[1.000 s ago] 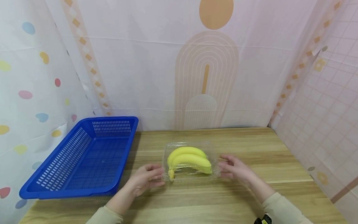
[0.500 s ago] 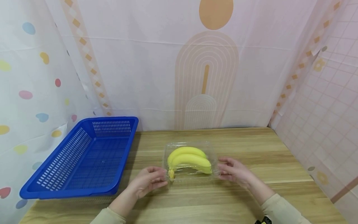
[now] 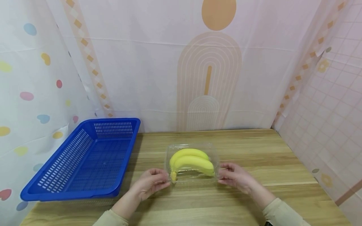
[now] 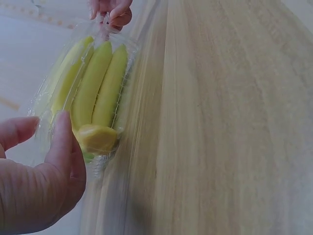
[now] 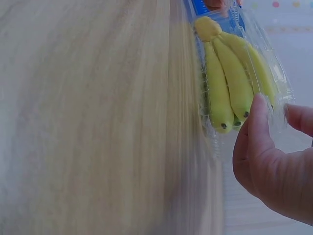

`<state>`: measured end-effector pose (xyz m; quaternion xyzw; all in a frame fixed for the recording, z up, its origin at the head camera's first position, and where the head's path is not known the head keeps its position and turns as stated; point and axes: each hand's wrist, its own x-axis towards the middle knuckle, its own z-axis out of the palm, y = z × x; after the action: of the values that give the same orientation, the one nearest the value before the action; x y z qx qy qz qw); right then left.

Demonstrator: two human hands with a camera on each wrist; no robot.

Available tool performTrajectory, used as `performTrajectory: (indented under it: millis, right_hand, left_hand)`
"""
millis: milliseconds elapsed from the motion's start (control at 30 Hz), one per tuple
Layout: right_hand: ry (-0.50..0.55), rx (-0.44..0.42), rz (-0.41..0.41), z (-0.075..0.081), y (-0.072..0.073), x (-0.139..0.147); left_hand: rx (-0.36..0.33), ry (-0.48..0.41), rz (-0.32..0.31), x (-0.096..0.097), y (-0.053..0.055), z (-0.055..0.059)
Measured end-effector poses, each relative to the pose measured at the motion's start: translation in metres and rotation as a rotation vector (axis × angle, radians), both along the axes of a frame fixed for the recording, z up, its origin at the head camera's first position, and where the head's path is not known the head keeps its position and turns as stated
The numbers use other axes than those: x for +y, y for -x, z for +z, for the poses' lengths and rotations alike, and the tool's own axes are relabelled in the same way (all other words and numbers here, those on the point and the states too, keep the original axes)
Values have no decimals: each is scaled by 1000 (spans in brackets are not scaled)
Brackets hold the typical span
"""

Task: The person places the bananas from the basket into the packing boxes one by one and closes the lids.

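Note:
A clear plastic clamshell box (image 3: 195, 181) sits on the wooden table with a bunch of yellow bananas (image 3: 193, 160) inside. Its lid lies over the fruit. At the box's near left corner, my left hand (image 3: 154, 183) pinches the rim between thumb and fingers. My right hand (image 3: 234, 176) pinches the near right corner the same way. In the left wrist view the bananas' stem end (image 4: 98, 138) faces the left hand. The dark-tipped ends of the bananas (image 5: 234, 83) point towards the right hand in the right wrist view.
A blue perforated plastic basket (image 3: 128, 157) stands on the left of the wooden table (image 3: 249, 207). Patterned cloth walls (image 3: 158, 78) enclose the table at the back and both sides.
My left hand has shifted slightly right onto the box's corner. The right hand has come slightly left and closed on the opposite corner. Box and basket stay in place.

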<state>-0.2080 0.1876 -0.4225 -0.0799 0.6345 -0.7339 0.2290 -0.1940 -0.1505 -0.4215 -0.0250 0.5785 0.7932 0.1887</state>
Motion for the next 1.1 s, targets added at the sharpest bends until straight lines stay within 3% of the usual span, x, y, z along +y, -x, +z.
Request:
performTrajectory:
  millis: [700, 1100]
  right_hand:
    - [18, -13, -72, -4, -2, -5]
    - [22, -9, -100, -7, -2, -7]
  left_hand:
    - [10, 21, 127, 12, -3, -5]
    - [13, 26, 158, 13, -5, -7]
